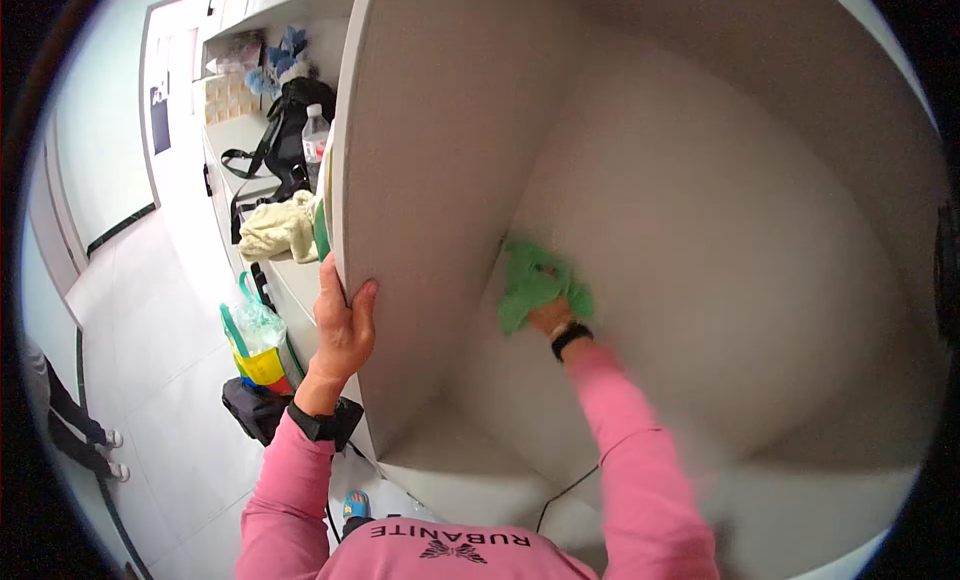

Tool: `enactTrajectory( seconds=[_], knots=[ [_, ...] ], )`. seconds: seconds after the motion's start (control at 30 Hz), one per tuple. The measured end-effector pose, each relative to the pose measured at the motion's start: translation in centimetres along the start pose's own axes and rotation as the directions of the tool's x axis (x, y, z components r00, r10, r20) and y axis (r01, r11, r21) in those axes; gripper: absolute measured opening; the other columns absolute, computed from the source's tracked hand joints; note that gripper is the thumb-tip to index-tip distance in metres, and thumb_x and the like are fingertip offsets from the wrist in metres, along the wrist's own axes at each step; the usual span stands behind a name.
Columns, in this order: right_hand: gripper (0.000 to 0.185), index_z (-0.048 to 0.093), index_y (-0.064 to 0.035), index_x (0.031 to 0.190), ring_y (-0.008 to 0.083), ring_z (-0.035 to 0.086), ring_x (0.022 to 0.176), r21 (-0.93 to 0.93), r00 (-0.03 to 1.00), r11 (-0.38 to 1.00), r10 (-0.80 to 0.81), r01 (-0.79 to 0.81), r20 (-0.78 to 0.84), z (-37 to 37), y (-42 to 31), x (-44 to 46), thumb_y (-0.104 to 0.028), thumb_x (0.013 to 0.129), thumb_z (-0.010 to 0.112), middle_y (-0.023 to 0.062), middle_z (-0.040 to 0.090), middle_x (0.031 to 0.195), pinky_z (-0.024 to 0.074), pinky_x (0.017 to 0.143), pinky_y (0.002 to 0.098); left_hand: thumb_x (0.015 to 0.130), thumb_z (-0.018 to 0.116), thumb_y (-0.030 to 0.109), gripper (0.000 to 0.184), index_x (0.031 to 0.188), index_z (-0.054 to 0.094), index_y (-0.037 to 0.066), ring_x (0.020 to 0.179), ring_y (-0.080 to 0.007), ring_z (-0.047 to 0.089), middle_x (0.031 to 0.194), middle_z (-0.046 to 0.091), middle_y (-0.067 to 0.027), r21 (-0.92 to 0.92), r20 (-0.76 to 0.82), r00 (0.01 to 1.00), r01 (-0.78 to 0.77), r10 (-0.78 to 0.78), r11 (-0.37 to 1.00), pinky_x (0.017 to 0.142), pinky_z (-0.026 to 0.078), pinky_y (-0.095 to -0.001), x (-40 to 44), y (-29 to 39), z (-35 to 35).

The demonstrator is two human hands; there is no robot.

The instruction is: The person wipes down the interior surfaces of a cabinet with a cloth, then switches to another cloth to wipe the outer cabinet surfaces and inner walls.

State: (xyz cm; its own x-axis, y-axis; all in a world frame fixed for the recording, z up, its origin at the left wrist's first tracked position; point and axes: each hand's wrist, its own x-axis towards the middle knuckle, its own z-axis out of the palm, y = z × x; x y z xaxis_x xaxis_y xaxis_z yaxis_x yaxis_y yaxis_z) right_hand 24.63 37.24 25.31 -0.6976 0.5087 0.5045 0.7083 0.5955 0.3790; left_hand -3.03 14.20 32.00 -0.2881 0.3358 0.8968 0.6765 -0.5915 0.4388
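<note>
Inside a large grey-beige compartment (700,230), my right hand (550,317) presses a crumpled green cloth (535,280) against the inner surface, near the corner with the left side panel (430,180). The fingers are partly covered by the cloth. My left hand (345,325) holds the front edge of that side panel, with the thumb on the inner face and the fingers around the outer side. Both wrists carry black bands.
Left of the panel, a counter holds a black bag (285,130), a plastic bottle (315,140) and a pale yellow cloth (280,228). A colourful bag (258,345) and a black bag (255,410) are below. Another person's legs (75,430) show at far left. A thin cable (567,488) hangs low.
</note>
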Motion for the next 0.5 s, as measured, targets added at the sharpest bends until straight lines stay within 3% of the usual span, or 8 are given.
enactTrajectory(
  seconds=[0.07,0.13,0.17,0.23,0.27,0.37,0.4,0.5],
  knots=[
    [0.039,0.052,-0.0076,0.117,0.0308,0.046,0.113,-0.032,0.996,0.996,-0.085,0.086,0.023,1.0,-0.4,-2.4,-0.023,0.081,0.052,0.0141,0.053,0.119,0.0329,0.098,0.0464,0.085,0.052,0.001,0.045,0.126,0.033,-0.003,0.084,-0.0312,0.059,0.096,0.057,-0.0204,-0.017,-0.006,0.999,-0.034,0.034,0.999,0.074,0.046,-0.0333,0.0,-0.3,0.1],
    [0.037,0.051,-0.0072,0.120,0.0220,0.049,0.111,0.021,0.935,0.999,0.019,-0.028,0.353,-0.1,0.1,-4.6,-0.017,0.084,0.048,0.0093,0.055,0.117,0.0419,0.093,0.0369,0.085,0.054,0.002,0.050,0.129,0.030,-0.003,0.088,-0.0320,0.059,0.098,0.057,-0.0224,0.086,-0.019,0.999,-0.038,0.039,0.996,0.076,0.045,-0.0340,-0.8,-1.7,0.3],
    [0.033,0.056,-0.0099,0.113,0.0212,0.057,0.093,-0.116,0.990,0.993,-0.005,0.021,0.138,0.1,1.6,-6.6,-0.017,0.081,0.050,0.0070,0.060,0.100,0.0475,0.082,0.0340,0.085,0.055,0.003,0.057,0.133,0.026,-0.002,0.098,-0.0344,0.056,0.109,0.054,-0.0264,0.091,-0.053,0.992,-0.112,0.117,0.990,0.084,0.043,-0.0362,-2.2,-4.4,0.8],
    [0.026,0.058,-0.0097,0.104,0.0228,0.059,0.086,-0.127,0.985,0.979,0.166,-0.158,0.054,-3.5,3.5,-9.0,-0.019,0.080,0.051,0.0082,0.061,0.092,0.0488,0.073,0.0355,0.087,0.054,0.004,0.059,0.136,0.022,-0.005,0.117,-0.0361,0.044,0.131,0.038,-0.0289,0.291,-0.043,0.975,-0.195,0.216,0.937,0.097,0.035,-0.0400,-3.4,-7.3,0.7],
    [0.020,0.060,-0.0095,0.094,0.0243,0.061,0.080,-0.123,0.959,0.951,0.282,-0.285,-0.038,-6.7,4.9,-10.0,-0.021,0.079,0.052,0.0094,0.062,0.083,0.0501,0.063,0.0370,0.089,0.051,0.004,0.057,0.136,0.021,-0.007,0.123,-0.0343,0.039,0.135,0.034,-0.0275,0.153,-0.054,0.997,-0.046,0.054,0.987,0.100,0.031,-0.0386,-4.1,-9.0,0.9],
    [0.041,0.051,-0.0107,0.116,0.0268,0.061,0.084,-0.410,0.779,0.679,0.609,-0.609,-0.150,-17.6,8.9,-12.8,-0.023,0.078,0.055,0.0128,0.063,0.089,0.0485,0.065,0.0394,0.091,0.047,0.005,0.048,0.134,0.027,-0.008,0.124,-0.0255,0.035,0.136,0.034,-0.0229,0.210,-0.061,0.982,-0.161,0.177,0.964,0.103,0.026,-0.0342,-3.3,-8.3,0.7],
    [0.049,0.045,-0.0108,0.123,0.0276,0.059,0.091,-0.454,0.712,0.555,0.608,-0.697,-0.350,-19.3,11.2,-14.4,-0.025,0.077,0.056,0.0158,0.061,0.097,0.0470,0.070,0.0412,0.092,0.046,0.005,0.046,0.133,0.029,-0.007,0.119,-0.0240,0.039,0.133,0.039,-0.0214,0.203,-0.051,0.997,0.062,-0.052,0.977,0.100,0.029,-0.0313,-3.4,-8.2,0.3],
    [0.063,0.034,-0.0103,0.134,0.0289,0.053,0.107,-0.375,0.451,0.255,0.408,-0.891,-0.794,-23.7,17.7,-19.5,-0.026,0.078,0.056,0.0218,0.054,0.115,0.0432,0.083,0.0443,0.093,0.045,0.008,0.037,0.126,0.036,-0.004,0.106,-0.0219,0.044,0.115,0.047,-0.0158,0.043,-0.064,0.996,0.068,-0.065,0.997,0.094,0.032,-0.0293,-3.0,-6.5,0.6]
  ],
)
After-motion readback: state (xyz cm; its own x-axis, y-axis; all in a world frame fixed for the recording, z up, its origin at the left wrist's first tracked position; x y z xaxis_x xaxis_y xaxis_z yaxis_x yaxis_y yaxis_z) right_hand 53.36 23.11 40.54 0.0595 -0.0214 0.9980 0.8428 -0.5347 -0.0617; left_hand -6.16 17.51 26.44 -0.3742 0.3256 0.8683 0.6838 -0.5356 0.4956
